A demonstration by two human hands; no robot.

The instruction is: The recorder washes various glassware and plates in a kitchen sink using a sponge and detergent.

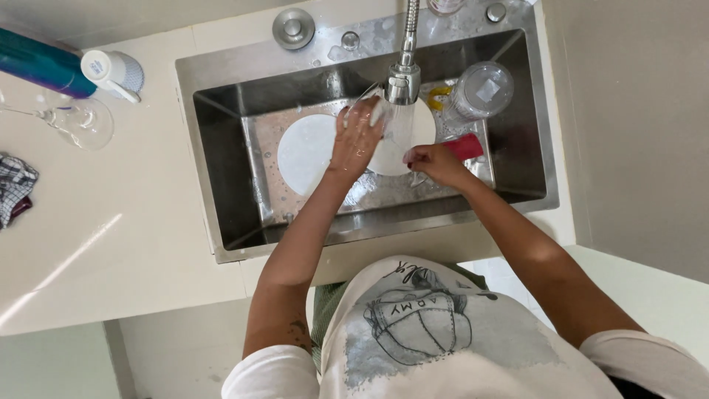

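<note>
Water is seen running from the flexible chrome tap (pixel 405 66) at upper centre of the frame into the rectangular stainless steel sink (pixel 221 148). The left hand (pixel 356 140) is held under the spout, fingers curled together around a clear drinking glass (pixel 369 100), which is tilted and partly hidden by the fingers; the rim shows just above the fingertips, beside the tap head. The right hand (pixel 436 162) is held lower and to the right, fingers closed on a red sponge (pixel 464 146), which protrudes past the knuckles toward the right. Whether the sponge touches the glass cannot be told.

Two round white plates (pixel 303 151) are lying flat on the sink floor beneath both hands. An upturned clear plastic container (pixel 481 90) is standing in the upper right corner of the sink, with a yellow object (pixel 439 94) just beside it.

On the pale countertop (pixel 133 222) at upper left, a clear wine glass (pixel 77 122) is lying on its side, near a white cup (pixel 112 72) and a blue-green bottle (pixel 40 63). A checked cloth (pixel 13 188) is seen at the left edge.
</note>
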